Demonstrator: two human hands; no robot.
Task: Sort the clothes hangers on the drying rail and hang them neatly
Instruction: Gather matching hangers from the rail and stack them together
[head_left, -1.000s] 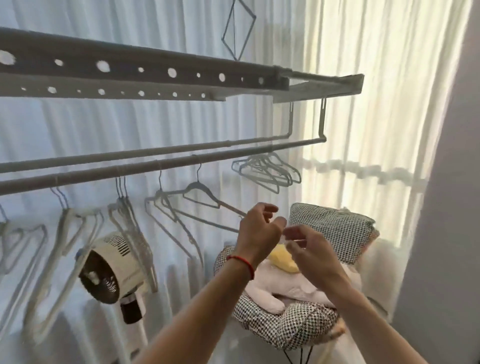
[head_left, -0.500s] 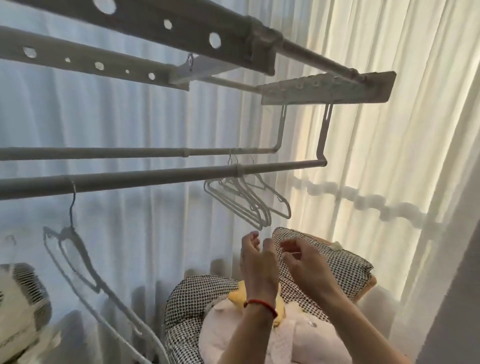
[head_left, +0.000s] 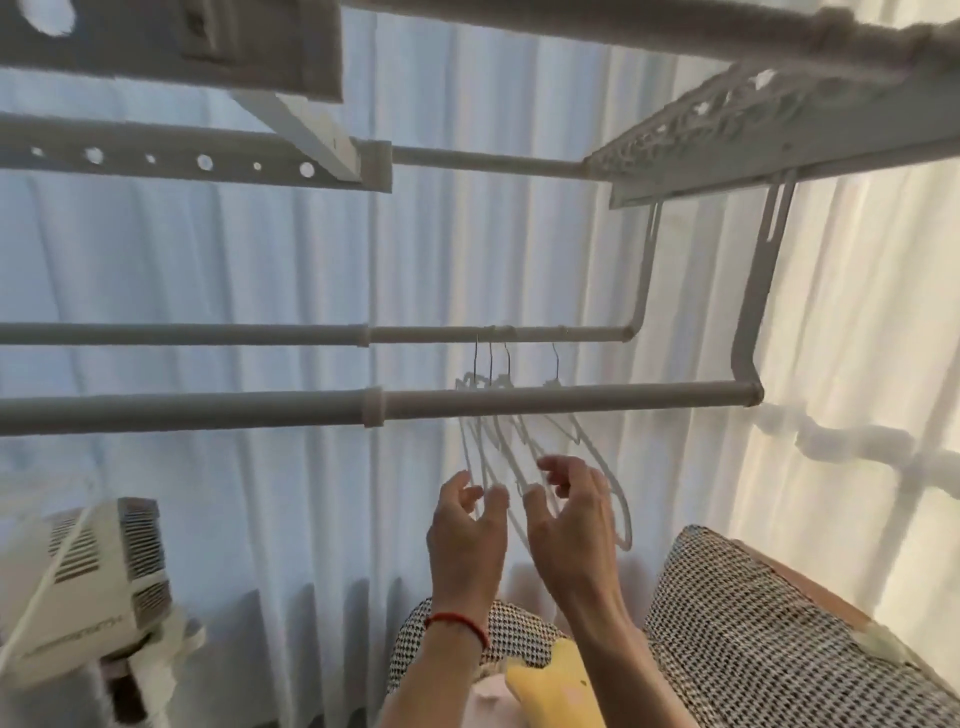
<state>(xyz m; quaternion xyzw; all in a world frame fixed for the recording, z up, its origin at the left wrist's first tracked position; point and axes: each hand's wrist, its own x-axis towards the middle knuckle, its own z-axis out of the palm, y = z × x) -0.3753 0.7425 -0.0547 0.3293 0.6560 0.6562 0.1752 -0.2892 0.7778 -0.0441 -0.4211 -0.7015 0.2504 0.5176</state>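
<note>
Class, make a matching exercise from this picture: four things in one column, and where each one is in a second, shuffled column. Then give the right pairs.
Things
1. thin white clothes hangers
2. red string bracelet
3. cream-coloured fan
4. black-and-white houndstooth cushion

Places
A. bottom right
B. on the left hand's wrist
C. lower left
D. hooked on the far grey rail, just above both hands

Pairs: 1-D, 2-B, 3-C, 4-A

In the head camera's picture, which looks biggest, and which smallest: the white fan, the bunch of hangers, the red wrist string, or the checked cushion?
1. Checked cushion, though it is cut off by the frame.
2. White fan, also cut off and near the camera, so its place against the cushion is unsure.
3. Bunch of hangers.
4. Red wrist string.
</note>
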